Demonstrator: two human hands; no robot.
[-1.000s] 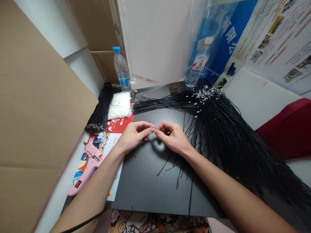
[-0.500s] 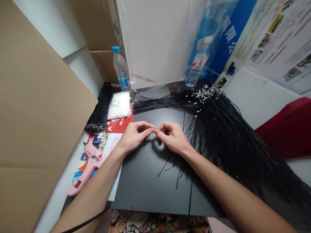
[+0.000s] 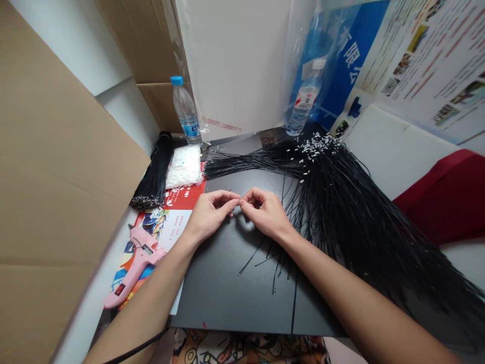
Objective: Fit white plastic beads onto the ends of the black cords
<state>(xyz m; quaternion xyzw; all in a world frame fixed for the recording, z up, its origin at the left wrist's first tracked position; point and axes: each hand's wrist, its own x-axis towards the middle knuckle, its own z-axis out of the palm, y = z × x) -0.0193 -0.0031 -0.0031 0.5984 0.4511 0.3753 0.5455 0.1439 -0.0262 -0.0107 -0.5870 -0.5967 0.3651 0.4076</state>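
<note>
My left hand and my right hand meet fingertip to fingertip above a black mat. Both are pinched closed on the end of a thin black wire, with a tiny pale piece between the fingertips that I cannot make out. Several loose black wires trail from under my right hand toward the mat's front edge. A large fan of black wires, some tipped with small white connectors, spreads to the right of my right hand.
A pink glue gun lies on printed paper at the left. A bag of white parts and a black wire bundle sit behind it. Two water bottles stand at the back. Cardboard walls the left side.
Both hands stay pinched together at the same spot. The view has shifted slightly, so everything sits a little lower-left in the picture.
</note>
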